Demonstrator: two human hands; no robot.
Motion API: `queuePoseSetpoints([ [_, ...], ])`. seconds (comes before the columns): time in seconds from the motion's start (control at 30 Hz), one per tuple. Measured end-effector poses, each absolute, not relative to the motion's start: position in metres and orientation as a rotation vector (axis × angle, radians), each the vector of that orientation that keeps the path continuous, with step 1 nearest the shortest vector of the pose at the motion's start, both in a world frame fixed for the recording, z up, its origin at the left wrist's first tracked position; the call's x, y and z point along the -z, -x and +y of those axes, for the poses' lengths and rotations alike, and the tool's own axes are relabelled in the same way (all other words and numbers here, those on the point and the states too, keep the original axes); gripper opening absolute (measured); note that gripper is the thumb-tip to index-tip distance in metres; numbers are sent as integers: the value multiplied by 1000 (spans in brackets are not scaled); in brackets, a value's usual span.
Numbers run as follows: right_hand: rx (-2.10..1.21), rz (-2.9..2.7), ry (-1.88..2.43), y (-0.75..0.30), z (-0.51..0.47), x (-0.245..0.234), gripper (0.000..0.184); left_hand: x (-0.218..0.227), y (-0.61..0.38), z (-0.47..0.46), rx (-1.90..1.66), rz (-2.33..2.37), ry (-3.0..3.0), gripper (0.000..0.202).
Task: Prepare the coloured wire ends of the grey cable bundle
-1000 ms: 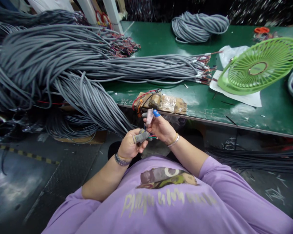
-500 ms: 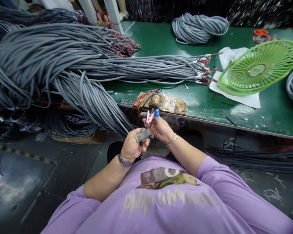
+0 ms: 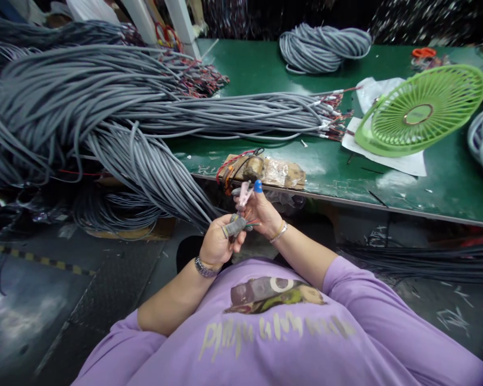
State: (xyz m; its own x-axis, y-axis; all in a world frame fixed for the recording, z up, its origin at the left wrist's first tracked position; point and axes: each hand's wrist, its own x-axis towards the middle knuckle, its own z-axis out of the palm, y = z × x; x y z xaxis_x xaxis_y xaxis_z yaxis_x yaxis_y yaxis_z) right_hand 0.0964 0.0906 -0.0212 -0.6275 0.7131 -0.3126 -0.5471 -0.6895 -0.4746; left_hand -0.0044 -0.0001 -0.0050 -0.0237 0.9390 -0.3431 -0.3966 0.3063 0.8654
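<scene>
Grey cable end (image 3: 234, 227), stripped to coloured cores, held below the bench edge.

Left hand (image 3: 216, 244) closed around the jacket just behind the strip; right hand (image 3: 261, 214), blue cot on one fingertip, pinches a pink clip (image 3: 243, 194) above the cores (image 3: 253, 223). Likely light, with a pliable jacket and thin cores that kink easily; best gripped on the jacket. Beyond: green bench (image 3: 338, 179), cable bundle (image 3: 245, 110), green fan guard (image 3: 421, 110). Since one second earlier, both hands have kept their place and the clip has tipped slightly.

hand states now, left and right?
Left hand: closed around the grey cable end.
Right hand: closed, pinching a pink clip.
</scene>
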Motion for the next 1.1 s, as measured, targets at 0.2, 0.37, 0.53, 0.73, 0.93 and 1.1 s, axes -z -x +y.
queuePoseSetpoints([
  [0.2, -2337, -507, 626, -106, 91, 18, 56, 6, 3, -8, -1214, 1152, -670, 40],
  [0.37, -2234, -615, 636, -111, 92, 22, 35, 6, 0, -8, -1294, 1192, -695, 38],
  [0.53, -2152, -693, 662, -110, 90, 21, 41, 5, -2, -4, -1335, 1197, -679, 37],
  [0.73, -2119, -718, 668, -106, 89, 18, 45, 5, 0, -2, -1346, 1191, -651, 35],
  [0.93, -2155, -668, 677, -104, 91, 19, 43, 6, -2, 1, -1328, 1202, -663, 36],
  [1.1, -2174, -616, 677, -104, 91, 19, 40, 9, -3, 0, -1318, 1204, -677, 36],
])
